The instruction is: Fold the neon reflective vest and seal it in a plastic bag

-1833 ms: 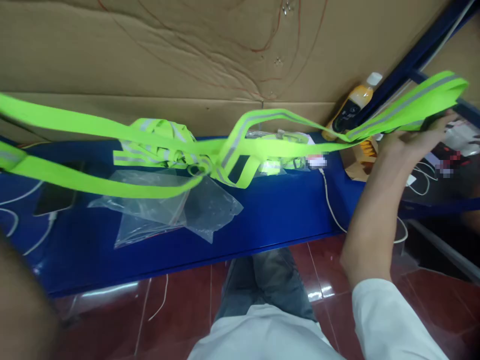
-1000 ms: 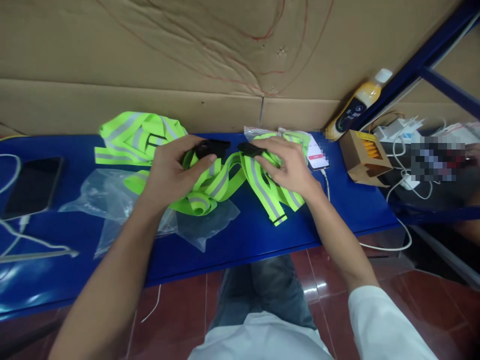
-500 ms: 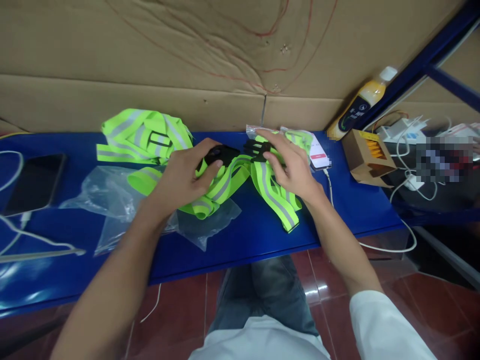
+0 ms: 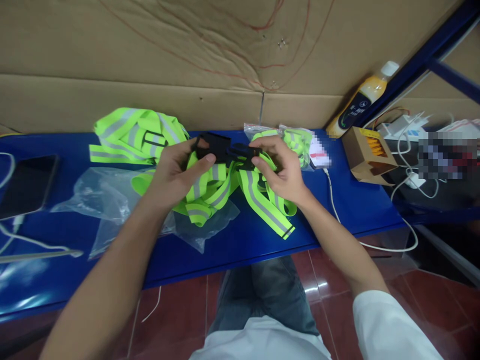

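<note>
Strap bundle sits left on the blue tabletop, then the left hand, grip clamped on one black buckle half. Right hand pinches the other half. Looks like they're being joined; can't quite tell if they've seated. Next move calls for keeping both straight. Neon strap, grey-striped, droops in loose folds below.

1 bottle stands beside 1 cardboard box

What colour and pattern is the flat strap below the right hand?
The flat fabric strap is bright yellow-green with a lengthwise grey stripe; see the head view.
</note>
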Available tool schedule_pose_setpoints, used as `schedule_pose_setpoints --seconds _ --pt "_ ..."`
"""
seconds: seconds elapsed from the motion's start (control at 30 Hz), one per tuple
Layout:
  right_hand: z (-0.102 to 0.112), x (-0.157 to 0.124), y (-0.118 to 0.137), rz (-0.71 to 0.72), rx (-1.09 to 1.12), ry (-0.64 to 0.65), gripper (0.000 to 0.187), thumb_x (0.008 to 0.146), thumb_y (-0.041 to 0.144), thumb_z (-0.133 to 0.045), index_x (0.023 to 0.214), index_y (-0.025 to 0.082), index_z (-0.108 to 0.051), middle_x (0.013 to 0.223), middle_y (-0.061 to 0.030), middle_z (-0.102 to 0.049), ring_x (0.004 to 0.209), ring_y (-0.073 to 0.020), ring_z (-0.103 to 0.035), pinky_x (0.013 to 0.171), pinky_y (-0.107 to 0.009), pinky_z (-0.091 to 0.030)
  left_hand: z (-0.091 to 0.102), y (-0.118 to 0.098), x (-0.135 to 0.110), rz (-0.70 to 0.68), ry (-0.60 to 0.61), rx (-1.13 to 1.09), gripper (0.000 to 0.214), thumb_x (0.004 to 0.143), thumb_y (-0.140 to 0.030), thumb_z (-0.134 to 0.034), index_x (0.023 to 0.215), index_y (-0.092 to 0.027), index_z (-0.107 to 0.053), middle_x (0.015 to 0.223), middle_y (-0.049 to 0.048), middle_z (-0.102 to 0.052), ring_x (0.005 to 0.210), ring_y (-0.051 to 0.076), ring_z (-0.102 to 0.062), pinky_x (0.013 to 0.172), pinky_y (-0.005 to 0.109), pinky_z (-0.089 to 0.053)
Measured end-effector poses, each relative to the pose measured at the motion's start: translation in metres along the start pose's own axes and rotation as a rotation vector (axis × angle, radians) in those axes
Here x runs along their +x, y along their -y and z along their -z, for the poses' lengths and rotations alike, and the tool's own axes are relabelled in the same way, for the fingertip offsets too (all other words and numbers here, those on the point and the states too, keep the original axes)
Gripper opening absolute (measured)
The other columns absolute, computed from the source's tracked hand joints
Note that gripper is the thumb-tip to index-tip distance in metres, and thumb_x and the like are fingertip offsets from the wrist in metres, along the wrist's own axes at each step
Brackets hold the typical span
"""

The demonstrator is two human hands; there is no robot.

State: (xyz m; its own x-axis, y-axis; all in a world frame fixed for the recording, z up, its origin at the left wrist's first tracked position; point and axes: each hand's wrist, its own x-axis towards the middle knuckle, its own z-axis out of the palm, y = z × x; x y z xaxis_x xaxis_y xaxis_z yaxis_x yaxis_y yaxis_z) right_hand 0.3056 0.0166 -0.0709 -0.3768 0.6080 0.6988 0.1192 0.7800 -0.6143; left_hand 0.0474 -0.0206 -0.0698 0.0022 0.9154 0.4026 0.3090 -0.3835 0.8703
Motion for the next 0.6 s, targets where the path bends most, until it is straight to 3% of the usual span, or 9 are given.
schedule_pose_setpoints --seconds 0.2,0.4,0.6 --pt "0.001 0.000 0.002 -0.029 -0.015 -0.018 0.024 0.109 0.039 -0.060 0.123 0.021 -0.068 0.113 -0.0077 -0.076 0.102 -0.0205 -0.075 0.092 -0.039 -0.065 0.002 -0.013 0.001 -0.049 0.059 0.099 0.034 0.094 -0.050 -0.078 0.094 -0.018 -0.067 0.083 0.0000 -0.061 0.078 0.015 -0.049 0.073 0.028 -0.044" --pt "0.011 0.004 0.000 0.028 -0.057 -0.143 0.022 0.110 0.040 -0.061 0.121 0.027 -0.074 0.117 -0.0061 -0.078 0.111 -0.0237 -0.076 0.100 -0.045 -0.064 0.002 -0.023 -0.002 -0.044 0.085 0.116 0.027 0.085 -0.039 -0.084 0.090 -0.015 -0.074 0.081 0.0008 -0.066 0.074 0.014 -0.050 0.067 0.026 -0.044" --pt "0.014 0.008 0.008 0.099 -0.115 -0.095 0.028 0.111 0.039 -0.057 0.112 0.026 -0.081 0.098 -0.0046 -0.078 0.090 -0.0216 -0.072 0.089 -0.044 -0.063 0.000 -0.024 -0.006 -0.061 0.155 0.203 0.022 0.087 -0.034 -0.083 0.087 -0.012 -0.080 0.076 0.0005 -0.067 0.070 0.012 -0.050 0.062 0.025 -0.040"
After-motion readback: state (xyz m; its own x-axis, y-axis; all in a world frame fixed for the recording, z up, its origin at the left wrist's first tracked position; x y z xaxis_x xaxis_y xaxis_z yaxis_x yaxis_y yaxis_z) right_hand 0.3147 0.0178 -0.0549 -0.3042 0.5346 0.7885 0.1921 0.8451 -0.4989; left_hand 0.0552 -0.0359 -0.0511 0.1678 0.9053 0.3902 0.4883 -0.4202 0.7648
